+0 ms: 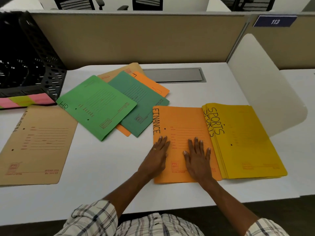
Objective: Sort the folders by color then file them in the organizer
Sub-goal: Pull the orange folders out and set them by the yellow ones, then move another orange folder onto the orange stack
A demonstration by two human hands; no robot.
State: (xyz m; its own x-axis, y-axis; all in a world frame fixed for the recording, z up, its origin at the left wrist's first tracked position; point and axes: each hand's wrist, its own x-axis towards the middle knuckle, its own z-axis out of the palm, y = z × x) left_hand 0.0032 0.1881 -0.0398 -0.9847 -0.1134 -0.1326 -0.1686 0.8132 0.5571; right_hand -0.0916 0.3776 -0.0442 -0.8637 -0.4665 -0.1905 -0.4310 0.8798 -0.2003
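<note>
Orange folder (185,119) — flat beneath fingers (197,143)

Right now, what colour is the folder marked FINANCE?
Orange; the FINANCE folder shows best in the head view.

White desk (102,167): folders (97,106), black organizer (25,65).

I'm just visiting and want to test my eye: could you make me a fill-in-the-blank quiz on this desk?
The left hand and right hand lie flat on the orange paper folder marked ____.
The stacked yellow paper folders beside it read ____.
The light green paper folder bears the letters ____.
Missing words: FINANCE; SPORTS; HR.
</note>
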